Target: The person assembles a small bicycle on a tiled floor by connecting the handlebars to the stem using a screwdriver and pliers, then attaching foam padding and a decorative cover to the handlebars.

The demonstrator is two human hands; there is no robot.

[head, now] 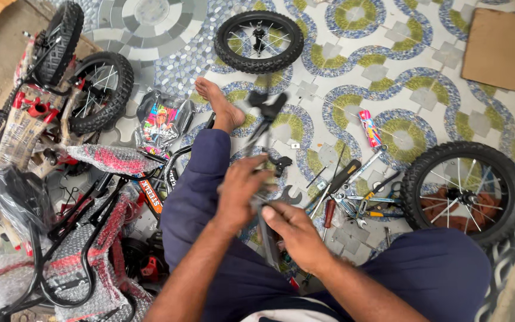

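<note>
I sit on a patterned tile floor with my legs out in dark blue trousers. My left hand (241,192) and my right hand (294,231) meet over my lap, both closed around a long black metal bicycle part (267,116) that sticks up and away from me, blurred at its far end. Its lower end (268,241) runs down between my hands. My bare left foot (220,102) lies just beyond the part.
Loose tools (353,200) (screwdrivers, pliers, spanners) lie right of my hands. One small wheel (464,192) rests at right, another (258,40) lies far ahead. Bubble-wrapped red and black bike frames (61,238) and wheels (96,89) crowd the left. Cardboard (505,50) sits top right.
</note>
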